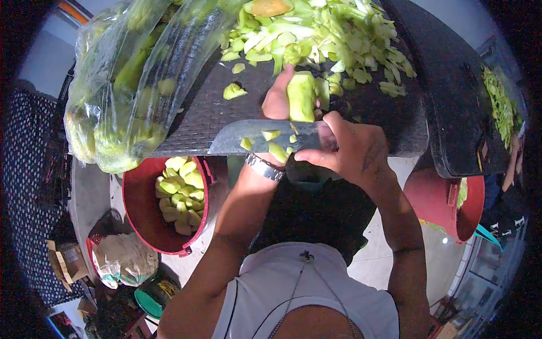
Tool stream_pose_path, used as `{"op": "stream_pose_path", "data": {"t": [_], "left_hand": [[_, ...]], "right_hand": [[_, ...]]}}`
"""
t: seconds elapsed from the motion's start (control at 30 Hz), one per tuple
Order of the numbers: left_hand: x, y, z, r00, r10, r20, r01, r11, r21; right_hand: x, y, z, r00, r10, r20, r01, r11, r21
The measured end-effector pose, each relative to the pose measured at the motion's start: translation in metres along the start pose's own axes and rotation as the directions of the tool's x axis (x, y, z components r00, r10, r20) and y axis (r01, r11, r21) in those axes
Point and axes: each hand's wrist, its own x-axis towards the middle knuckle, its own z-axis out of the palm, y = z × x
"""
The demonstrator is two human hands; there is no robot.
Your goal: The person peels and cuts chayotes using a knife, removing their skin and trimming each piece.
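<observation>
Over the near edge of a dark, woven-textured table (pixel 197 121), a pale green peeled vegetable (pixel 302 97) is standing roughly upright in the closed grip of the left hand (pixel 276 101), whose thumb is pressing along its side. Just below it, a broad-bladed metal knife (pixel 228 139) is lying crosswise, its handle end being pinched between the thumb and fingers of the right hand (pixel 353 144). Small green scraps (pixel 271 135) are clinging to the blade. A silver metal watch (pixel 264 166) is circling the left wrist. Beyond the hands, a heap of light green peelings (pixel 333 39) is covering the table's far part, while a clear plastic bag (pixel 121 85) of green vegetables is bulging over its left side. Below, a round red bucket (pixel 135 200) is holding pale green chunks (pixel 182 195); another red bucket (pixel 435 206) is tilting at right.
</observation>
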Motion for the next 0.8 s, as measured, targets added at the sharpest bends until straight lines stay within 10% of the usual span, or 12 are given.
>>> {"op": "stream_pose_path", "data": {"t": [0.17, 0.23, 0.33, 0.37, 0.47, 0.8], "left_hand": [[-0.022, 0.000, 0.013, 0.997, 0.079, -0.016, -0.080, 0.947, -0.311], [-0.025, -0.003, 0.008, 0.987, 0.158, -0.003, -0.158, 0.981, -0.109], [-0.014, -0.008, 0.006, 0.977, 0.207, -0.041, -0.211, 0.953, -0.217], [-0.015, -0.004, -0.002, 0.997, 0.023, 0.075, -0.002, 0.964, -0.264], [0.010, -0.010, -0.014, 0.990, 0.052, 0.135, -0.051, 0.999, -0.011], [-0.022, -0.017, 0.000, 0.993, 0.122, 0.008, -0.120, 0.985, -0.122]], "right_hand": [[0.007, 0.022, -0.014, 0.964, 0.263, 0.026, -0.264, 0.964, 0.027], [0.013, 0.042, -0.019, 0.891, 0.453, -0.013, -0.449, 0.887, 0.106], [0.008, 0.021, -0.022, 0.937, 0.338, 0.088, -0.344, 0.937, 0.057], [0.006, 0.012, -0.023, 0.941, 0.300, 0.157, -0.309, 0.950, 0.040], [-0.001, 0.004, -0.003, 0.998, 0.051, 0.023, -0.053, 0.993, 0.101], [0.011, 0.044, -0.009, 0.960, 0.280, 0.010, -0.279, 0.960, -0.020]]}}
